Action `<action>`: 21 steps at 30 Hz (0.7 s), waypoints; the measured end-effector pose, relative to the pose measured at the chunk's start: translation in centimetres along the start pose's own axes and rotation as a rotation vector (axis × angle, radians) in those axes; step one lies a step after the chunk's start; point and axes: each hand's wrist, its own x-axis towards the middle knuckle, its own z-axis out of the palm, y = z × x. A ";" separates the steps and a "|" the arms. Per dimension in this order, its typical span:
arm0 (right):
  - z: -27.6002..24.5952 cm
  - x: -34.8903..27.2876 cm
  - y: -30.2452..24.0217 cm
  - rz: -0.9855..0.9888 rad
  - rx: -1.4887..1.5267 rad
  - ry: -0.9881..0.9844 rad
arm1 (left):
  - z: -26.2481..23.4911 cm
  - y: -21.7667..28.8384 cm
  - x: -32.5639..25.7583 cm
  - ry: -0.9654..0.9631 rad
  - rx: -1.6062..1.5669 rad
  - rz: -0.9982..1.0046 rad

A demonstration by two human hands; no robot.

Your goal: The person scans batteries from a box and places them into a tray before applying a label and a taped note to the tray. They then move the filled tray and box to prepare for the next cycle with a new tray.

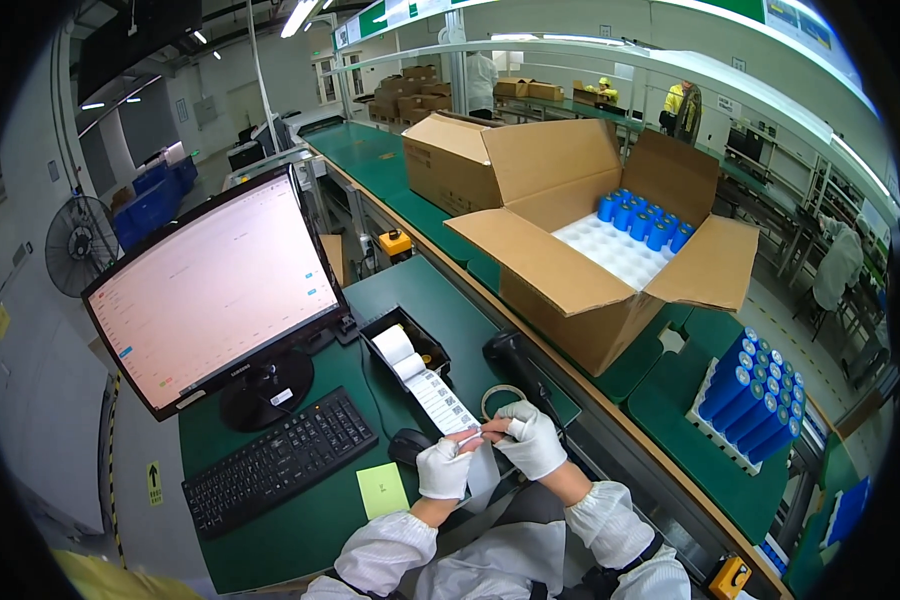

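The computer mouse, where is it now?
In the head view, the black computer mouse lies on the green mat just left of the left hand, right of the keyboard.

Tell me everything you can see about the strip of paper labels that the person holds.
The label strip is a long, narrow band of white paper with small dark printed marks along it. It comes out of a black label printer on the green bench and runs down toward the person. Its near end is pinched between the white-gloved left hand and right hand. It looks thin, flexible and slightly curved.
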 end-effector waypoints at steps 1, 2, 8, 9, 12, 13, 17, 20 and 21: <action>0.0 0.0 -0.1 -0.022 -0.009 0.013 | -0.1 0.0 0.0 0.001 0.017 0.006; 0.1 0.0 -0.2 -0.022 -0.010 0.015 | -0.2 0.0 0.0 0.000 0.032 0.012; -2.3 -1.1 -2.8 -0.181 -0.213 0.074 | -1.3 0.4 -0.1 -0.075 0.359 0.196; -3.3 -2.1 -3.2 -0.159 -0.237 0.081 | -1.7 0.3 -0.2 -0.121 0.437 0.152; -5.8 -5.4 -3.2 -0.032 -0.289 0.141 | -3.3 4.9 -0.8 -0.322 0.735 -0.033; -6.9 -6.1 -3.3 0.015 -0.322 0.134 | -4.1 6.3 -1.3 -0.270 0.764 0.088; -11.7 -8.0 -5.1 0.106 -0.421 0.097 | -3.4 10.5 -2.1 -0.274 0.407 0.385; -14.9 -9.7 -6.2 0.140 -0.530 0.077 | 1.4 14.0 -2.3 -0.456 -0.037 0.369; -15.9 -10.6 -6.4 0.130 -0.602 0.071 | 3.2 14.8 -2.6 -0.544 -0.108 0.282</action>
